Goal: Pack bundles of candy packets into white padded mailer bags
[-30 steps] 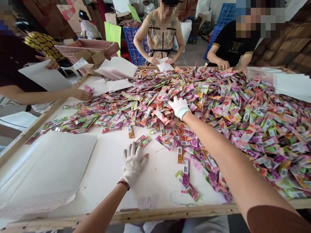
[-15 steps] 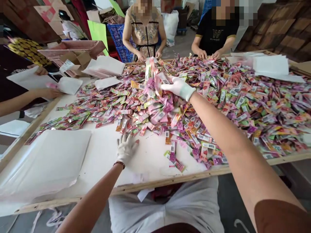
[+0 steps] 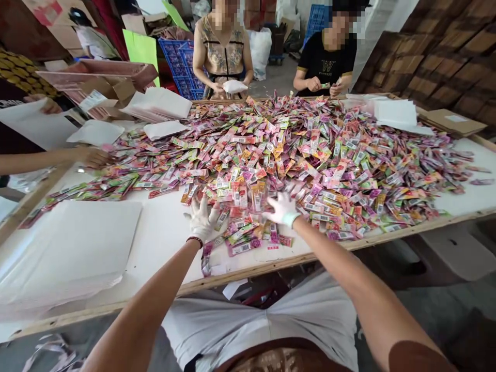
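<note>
A big heap of colourful sachets [image 3: 310, 150] covers the white table [image 3: 163, 237]. Both my hands wear white gloves. My left hand [image 3: 202, 219] lies flat with fingers spread at the near edge of the heap, touching a few sachets. My right hand [image 3: 282, 207] rests open, fingers spread, on a small bunch of sachets [image 3: 248, 232] close to the table's front edge. Neither hand grips anything.
A stack of white bags [image 3: 65, 248] lies at my left. More white bags [image 3: 158, 103] and a cardboard box [image 3: 96, 77] sit at the far left. Two people stand across the table, and another person's hand [image 3: 91, 156] works at the left side.
My right hand came back from the far heap, dragging sachets toward the front edge, and now lies open on them. My left hand shifted slightly up to the pile's edge.
</note>
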`<state>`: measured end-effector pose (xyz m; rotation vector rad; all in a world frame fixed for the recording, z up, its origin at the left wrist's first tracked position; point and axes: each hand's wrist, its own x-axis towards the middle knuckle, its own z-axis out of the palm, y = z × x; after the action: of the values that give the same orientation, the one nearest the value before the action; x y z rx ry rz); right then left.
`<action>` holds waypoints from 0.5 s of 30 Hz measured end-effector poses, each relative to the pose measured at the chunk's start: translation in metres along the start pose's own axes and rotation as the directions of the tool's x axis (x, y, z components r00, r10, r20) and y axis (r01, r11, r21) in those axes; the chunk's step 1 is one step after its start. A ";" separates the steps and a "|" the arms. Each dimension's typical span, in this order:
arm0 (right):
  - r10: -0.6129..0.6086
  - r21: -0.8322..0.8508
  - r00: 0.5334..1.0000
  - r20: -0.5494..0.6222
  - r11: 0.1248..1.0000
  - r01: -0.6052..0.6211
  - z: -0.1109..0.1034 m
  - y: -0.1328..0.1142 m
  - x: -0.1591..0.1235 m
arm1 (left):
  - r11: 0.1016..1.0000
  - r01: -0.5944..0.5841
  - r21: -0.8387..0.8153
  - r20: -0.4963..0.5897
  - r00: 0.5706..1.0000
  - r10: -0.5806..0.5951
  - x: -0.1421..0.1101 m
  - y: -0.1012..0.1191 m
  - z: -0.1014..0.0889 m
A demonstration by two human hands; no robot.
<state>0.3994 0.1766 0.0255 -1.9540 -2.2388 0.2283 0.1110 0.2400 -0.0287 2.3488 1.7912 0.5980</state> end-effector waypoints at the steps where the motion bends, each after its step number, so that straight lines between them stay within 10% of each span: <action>1: 0.028 -0.008 0.999 0.016 1.000 -0.027 0.017 -0.018 -0.003 | 0.998 -0.061 0.013 0.028 0.998 0.060 0.001 0.014 0.000; 4: -0.066 -0.041 0.993 0.098 0.997 0.070 0.049 -0.048 -0.015 | 0.961 -0.276 0.015 0.149 0.951 0.270 0.003 0.046 0.005; 7: -0.167 -0.095 0.978 0.128 0.979 0.180 0.047 -0.021 -0.028 | 0.899 -0.437 0.041 0.289 0.866 0.408 0.007 0.041 0.008; 12: 0.020 -0.223 0.999 0.032 0.975 -0.013 0.010 0.085 -0.036 | 0.959 -0.238 0.153 0.303 0.935 0.184 0.021 -0.015 -0.013; 15: 0.082 -0.248 0.996 -0.016 0.965 -0.084 -0.014 0.105 -0.031 | 0.991 -0.137 -0.006 0.187 0.973 0.136 0.009 -0.035 -0.042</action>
<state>0.5077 0.1600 0.0152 -2.1703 -2.2794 -0.0512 0.0651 0.2529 -0.0003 2.4554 1.5655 0.3724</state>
